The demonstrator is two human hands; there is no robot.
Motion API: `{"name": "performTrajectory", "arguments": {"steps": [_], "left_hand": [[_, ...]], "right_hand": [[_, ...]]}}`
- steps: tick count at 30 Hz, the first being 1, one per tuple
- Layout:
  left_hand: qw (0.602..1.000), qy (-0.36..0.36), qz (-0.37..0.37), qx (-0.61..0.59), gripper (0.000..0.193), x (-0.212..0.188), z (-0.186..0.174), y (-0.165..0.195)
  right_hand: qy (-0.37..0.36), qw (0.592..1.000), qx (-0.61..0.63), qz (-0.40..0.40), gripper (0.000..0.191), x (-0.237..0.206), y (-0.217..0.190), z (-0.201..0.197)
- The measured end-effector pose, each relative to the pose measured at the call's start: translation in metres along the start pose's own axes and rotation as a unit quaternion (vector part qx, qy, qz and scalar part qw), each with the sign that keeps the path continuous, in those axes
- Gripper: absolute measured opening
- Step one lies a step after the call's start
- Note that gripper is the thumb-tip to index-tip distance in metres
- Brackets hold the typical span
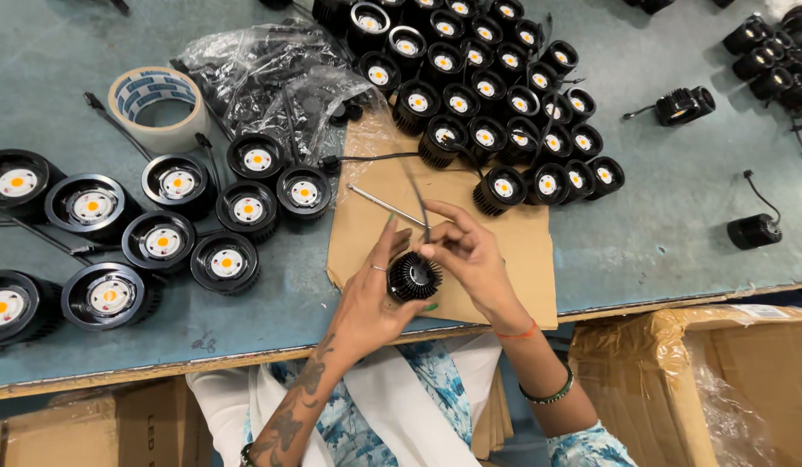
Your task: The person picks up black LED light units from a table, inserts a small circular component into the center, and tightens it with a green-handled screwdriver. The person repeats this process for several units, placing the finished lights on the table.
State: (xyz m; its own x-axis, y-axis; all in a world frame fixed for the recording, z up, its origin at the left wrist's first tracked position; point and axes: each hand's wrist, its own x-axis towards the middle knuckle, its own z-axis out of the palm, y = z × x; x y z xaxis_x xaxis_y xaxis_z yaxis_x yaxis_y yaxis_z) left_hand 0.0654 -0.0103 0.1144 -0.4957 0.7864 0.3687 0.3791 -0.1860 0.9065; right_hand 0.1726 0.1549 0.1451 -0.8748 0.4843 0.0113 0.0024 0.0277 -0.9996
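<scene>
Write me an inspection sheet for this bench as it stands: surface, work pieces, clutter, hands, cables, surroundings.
Surface: grey-green table with a brown cardboard sheet under the work.
Work pieces: one black finned lamp body held over the cardboard; a packed cluster of small finned lamps behind; larger round lamps at left.
Clutter: tape roll, crumpled plastic bags, thin metal rod.
Hands: left hand cradles the lamp body; right hand pinches at its top.
Cables: black lead rising from the held lamp; stray lead on a lone lamp at right.
Surroundings: cardboard boxes below the table edge.
</scene>
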Motion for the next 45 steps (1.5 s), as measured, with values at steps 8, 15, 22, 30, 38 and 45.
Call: {"name": "performTrajectory", "arguments": {"steps": [8, 15, 22, 30, 38, 45], "left_hand": [[0.999, 0.019, -0.001, 0.051, 0.080, -0.002, 0.001, 0.000], [0.996, 0.035, 0.006, 0.084, 0.067, -0.008, 0.007, -0.005], [0.991, 0.020, 0.008, 0.130, 0.045, -0.014, 0.013, -0.011], [0.976, 0.022, 0.085, 0.197, 0.036, -0.013, 0.011, -0.007], [0.980, 0.027, 0.081, 0.178, 0.033, -0.016, 0.008, -0.005], [0.984, 0.027, 0.078, 0.160, 0.035, -0.017, 0.003, -0.005]], "right_hand": [[0.124, 0.889, -0.381, -0.223, 0.020, -0.057, -0.016, 0.025], [0.109, 0.835, -0.437, -0.315, 0.025, -0.070, -0.010, 0.043], [0.072, 0.820, -0.471, -0.317, 0.021, -0.073, -0.003, 0.041], [-0.077, 0.854, -0.432, -0.279, 0.028, -0.059, -0.032, 0.012], [-0.036, 0.885, -0.387, -0.256, 0.014, 0.070, -0.019, -0.002], [-0.004, 0.804, -0.491, -0.335, 0.026, 0.196, 0.016, 0.036]]}}
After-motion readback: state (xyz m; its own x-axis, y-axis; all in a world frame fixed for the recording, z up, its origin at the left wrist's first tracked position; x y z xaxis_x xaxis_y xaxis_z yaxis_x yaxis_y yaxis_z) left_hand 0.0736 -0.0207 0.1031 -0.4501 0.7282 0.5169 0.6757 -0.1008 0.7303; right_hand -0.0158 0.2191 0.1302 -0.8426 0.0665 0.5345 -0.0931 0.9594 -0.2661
